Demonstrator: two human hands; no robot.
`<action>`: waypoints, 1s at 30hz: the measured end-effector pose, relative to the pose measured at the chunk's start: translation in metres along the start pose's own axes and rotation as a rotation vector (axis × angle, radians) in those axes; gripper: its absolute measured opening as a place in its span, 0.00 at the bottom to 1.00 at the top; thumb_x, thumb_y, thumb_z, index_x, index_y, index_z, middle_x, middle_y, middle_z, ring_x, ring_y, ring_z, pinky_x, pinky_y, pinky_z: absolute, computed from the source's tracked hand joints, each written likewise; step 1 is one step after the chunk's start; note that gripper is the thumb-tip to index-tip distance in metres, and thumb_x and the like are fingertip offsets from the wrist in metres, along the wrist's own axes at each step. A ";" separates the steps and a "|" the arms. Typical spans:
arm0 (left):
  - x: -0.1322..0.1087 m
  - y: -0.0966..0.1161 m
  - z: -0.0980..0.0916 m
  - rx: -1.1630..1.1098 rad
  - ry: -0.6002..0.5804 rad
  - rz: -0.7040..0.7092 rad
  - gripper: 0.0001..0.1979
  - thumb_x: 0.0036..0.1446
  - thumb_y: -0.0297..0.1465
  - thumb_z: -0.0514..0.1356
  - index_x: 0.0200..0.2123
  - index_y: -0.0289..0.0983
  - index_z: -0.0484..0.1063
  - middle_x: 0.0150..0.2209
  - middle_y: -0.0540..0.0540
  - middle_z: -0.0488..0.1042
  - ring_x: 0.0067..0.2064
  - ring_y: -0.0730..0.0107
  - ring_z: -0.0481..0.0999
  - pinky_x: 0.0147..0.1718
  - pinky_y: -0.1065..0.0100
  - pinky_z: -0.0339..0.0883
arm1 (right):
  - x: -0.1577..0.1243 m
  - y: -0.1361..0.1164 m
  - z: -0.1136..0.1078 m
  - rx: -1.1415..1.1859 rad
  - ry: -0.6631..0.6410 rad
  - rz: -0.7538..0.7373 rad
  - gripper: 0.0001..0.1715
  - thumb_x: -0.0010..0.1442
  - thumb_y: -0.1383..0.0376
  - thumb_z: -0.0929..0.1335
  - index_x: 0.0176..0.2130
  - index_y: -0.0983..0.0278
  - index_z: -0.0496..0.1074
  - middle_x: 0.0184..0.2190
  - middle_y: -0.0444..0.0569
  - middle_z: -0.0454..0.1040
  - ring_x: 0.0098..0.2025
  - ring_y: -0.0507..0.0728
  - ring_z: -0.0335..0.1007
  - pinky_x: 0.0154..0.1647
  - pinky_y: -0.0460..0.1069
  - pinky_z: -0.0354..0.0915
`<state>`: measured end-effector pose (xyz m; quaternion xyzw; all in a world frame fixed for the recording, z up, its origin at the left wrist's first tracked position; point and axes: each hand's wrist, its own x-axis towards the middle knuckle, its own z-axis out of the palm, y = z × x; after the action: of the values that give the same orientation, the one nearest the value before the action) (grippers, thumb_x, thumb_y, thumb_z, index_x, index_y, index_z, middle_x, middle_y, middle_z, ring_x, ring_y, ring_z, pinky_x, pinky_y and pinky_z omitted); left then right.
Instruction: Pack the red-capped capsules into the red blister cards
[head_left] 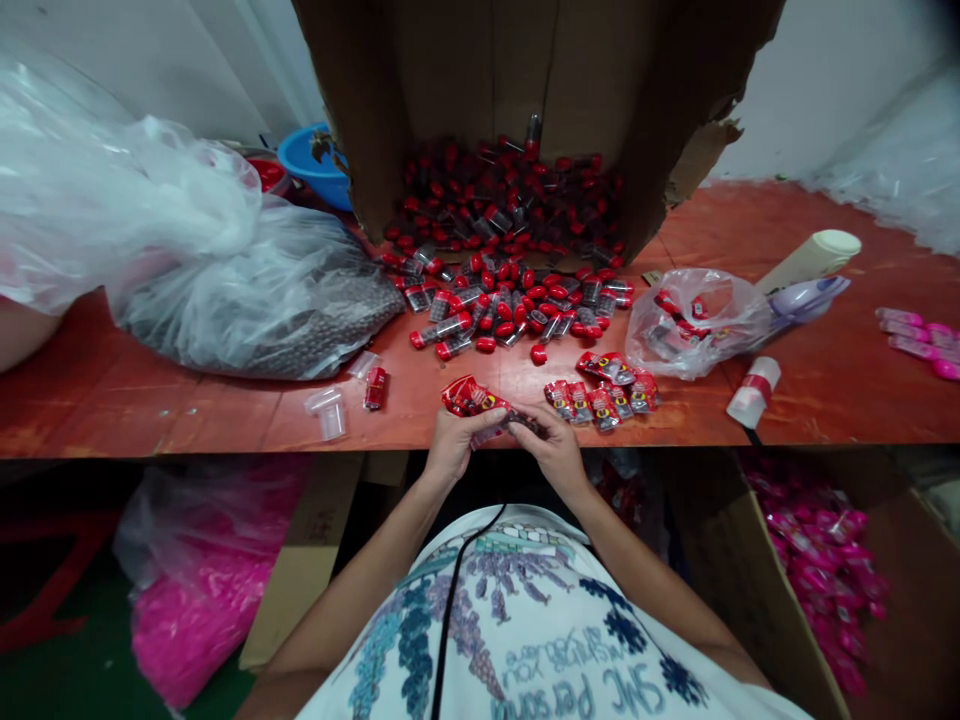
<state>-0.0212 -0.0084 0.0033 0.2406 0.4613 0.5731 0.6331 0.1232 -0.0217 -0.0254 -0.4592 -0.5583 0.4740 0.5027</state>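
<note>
On the orange-red tabletop [690, 415], one clear plastic bag of dark grey beads [277, 310] slumps toward the left end, one round blue plastic bowl [311, 165] behind it toward the back edge. Nearer the front edge lie at least two clear rectangular plastic cases [331, 415], then one short red cylinder [376, 388], its long axis running front to back.

At the middle of the front edge, the left hand [452, 440] pinches a glossy red printed packet [471, 394]; whether several overlap there I cannot tell. It sits beyond the left fingertips, red end pointing left and backward, long axis slanting down to the right, where the right hand [553, 448] grasps its dark end between thumb and fingers.

Behind them, too many red-capped clear tubes [517, 300] to count spill from one open brown cardboard box [630, 130]. Right of the hands lie roughly seven red-and-grey printed sachets [602, 405], overlapping, then one small clear bag with red pieces [694, 325], one white roll with a red band [754, 393] by the front edge and one pale cream roll [810, 260] farther back. Several pink-ended clear tubes [911, 332] lie toward the right end.
</note>
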 end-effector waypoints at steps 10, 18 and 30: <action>0.007 0.005 -0.005 0.078 -0.068 -0.064 0.23 0.30 0.25 0.73 0.35 0.33 0.75 0.29 0.49 0.78 0.30 0.69 0.76 0.33 0.69 0.71 | -0.005 0.006 0.008 0.268 0.065 0.262 0.19 0.53 0.57 0.71 0.44 0.62 0.73 0.33 0.46 0.75 0.31 0.53 0.70 0.25 0.45 0.68; -0.001 -0.010 0.001 0.108 0.016 0.029 0.14 0.35 0.28 0.72 0.29 0.33 0.76 0.27 0.48 0.77 0.26 0.71 0.75 0.27 0.71 0.69 | -0.006 0.002 0.008 0.050 0.152 0.040 0.13 0.55 0.61 0.70 0.43 0.59 0.74 0.39 0.46 0.73 0.42 0.54 0.69 0.45 0.50 0.67; -0.003 -0.004 -0.003 0.062 -0.007 -0.052 0.14 0.35 0.27 0.71 0.29 0.33 0.75 0.27 0.49 0.77 0.27 0.72 0.75 0.27 0.73 0.69 | -0.008 0.000 0.005 0.219 0.083 0.180 0.17 0.54 0.58 0.70 0.44 0.60 0.73 0.35 0.45 0.75 0.32 0.53 0.71 0.30 0.47 0.69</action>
<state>-0.0214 -0.0123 0.0001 0.2501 0.4828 0.5411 0.6415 0.1189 -0.0300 -0.0265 -0.4690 -0.4384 0.5559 0.5280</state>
